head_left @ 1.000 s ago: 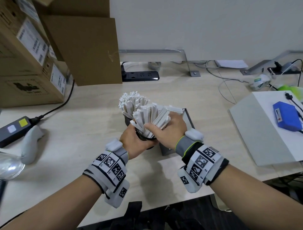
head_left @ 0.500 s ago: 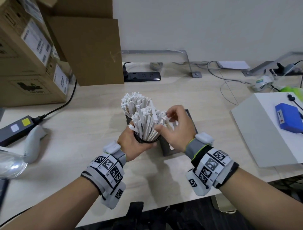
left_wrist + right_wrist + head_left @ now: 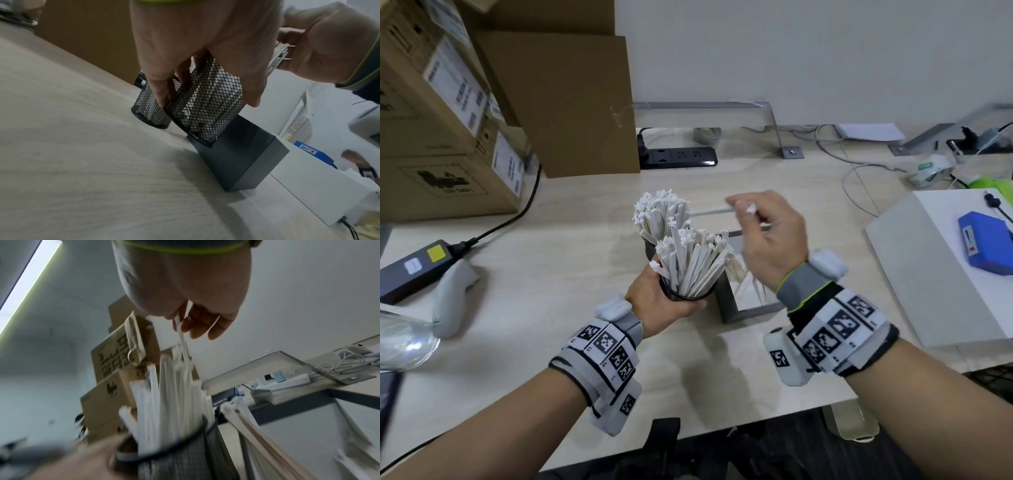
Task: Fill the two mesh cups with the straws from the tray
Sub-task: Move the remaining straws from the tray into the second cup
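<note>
Head view: the left hand (image 3: 662, 301) wraps round the near mesh cup (image 3: 688, 294), which is packed with wrapped straws (image 3: 693, 260) and stands just left of the grey tray (image 3: 743, 305). The far mesh cup (image 3: 650, 245), also crammed, stands touching or just behind it. The right hand (image 3: 767, 240), which a second ago pressed a whole bundle into the near cup, is now raised above the tray with a single straw (image 3: 709, 211) pinched between thumb and forefinger, the other fingers loosely curled. A few straws appear to remain leaning in the tray. The bulk of the load looks seated, so the job is likely down to single leftovers.

Left wrist view: the left-hand fingers (image 3: 158, 91) reach down between the two cups, thumb on the other side of the near cup (image 3: 205, 107), which is tilted toward the tray wall (image 3: 236, 159).

Right wrist view: the right hand's fingertips (image 3: 197, 324) pinch the thin straw (image 3: 183, 344) above the bundle in the near cup (image 3: 185, 457); whether its lower end is already among the others I cannot tell.
</note>
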